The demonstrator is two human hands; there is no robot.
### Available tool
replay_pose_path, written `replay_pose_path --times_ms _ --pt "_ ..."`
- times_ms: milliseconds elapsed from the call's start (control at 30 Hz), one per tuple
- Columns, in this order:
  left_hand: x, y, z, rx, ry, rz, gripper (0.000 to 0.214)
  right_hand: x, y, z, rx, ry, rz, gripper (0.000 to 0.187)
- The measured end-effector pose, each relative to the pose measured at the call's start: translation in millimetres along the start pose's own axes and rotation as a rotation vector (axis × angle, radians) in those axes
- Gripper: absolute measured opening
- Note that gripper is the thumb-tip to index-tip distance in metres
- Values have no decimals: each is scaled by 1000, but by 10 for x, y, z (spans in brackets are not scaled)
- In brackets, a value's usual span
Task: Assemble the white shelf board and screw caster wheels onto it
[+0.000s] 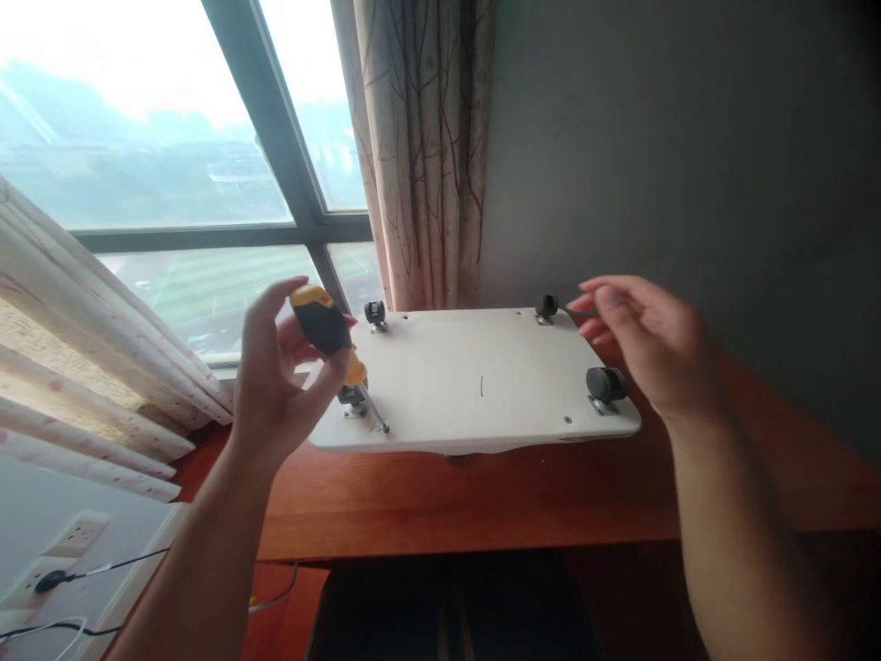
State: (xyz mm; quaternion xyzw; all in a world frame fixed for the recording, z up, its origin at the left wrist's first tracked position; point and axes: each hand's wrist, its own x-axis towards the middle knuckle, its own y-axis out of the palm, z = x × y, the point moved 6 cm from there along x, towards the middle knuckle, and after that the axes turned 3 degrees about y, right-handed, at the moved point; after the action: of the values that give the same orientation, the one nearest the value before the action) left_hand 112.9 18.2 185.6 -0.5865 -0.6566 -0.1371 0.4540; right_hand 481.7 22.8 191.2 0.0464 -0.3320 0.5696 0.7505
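Note:
My left hand is closed around a screwdriver with a yellow and black handle. Its shaft slants down to the right, and the tip meets a screw at the front left of a white board. A black caster wheel stands beside the shaft, partly hidden by the handle. My right hand hovers above the board's right side, fingers loosely bent and apart. Nearest to it is the rear right caster. A thin grey strip shows at its fingertips; whether they touch it I cannot tell.
The board rests on a reddish wooden desk. More casters stand at its rear left and front right corners. A window and curtain are behind, a grey wall at right. A plug with cables sits at lower left.

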Motion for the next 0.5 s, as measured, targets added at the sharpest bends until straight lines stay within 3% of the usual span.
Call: replay_pose_path --times_ms 100,167,233,333,433,500 --pt "131 -71 21 93 31 -59 72 -338 -606 -805 -57 161 -394 41" --pt "196 -116 -27 205 61 -167 63 -609 -765 -1268 -126 249 -496 44" --pt "233 -134 -87 306 77 -246 56 -848 -743 -1635 -182 345 -483 49" --pt "266 -81 -89 202 34 -161 60 -1116 -555 -1979 -155 474 -430 52" --pt "264 -47 -51 -60 16 -44 48 -1262 -396 -2121 -1 520 -480 47" --pt "262 -101 -51 -88 60 -75 37 -1297 -316 -2159 128 503 -506 44"
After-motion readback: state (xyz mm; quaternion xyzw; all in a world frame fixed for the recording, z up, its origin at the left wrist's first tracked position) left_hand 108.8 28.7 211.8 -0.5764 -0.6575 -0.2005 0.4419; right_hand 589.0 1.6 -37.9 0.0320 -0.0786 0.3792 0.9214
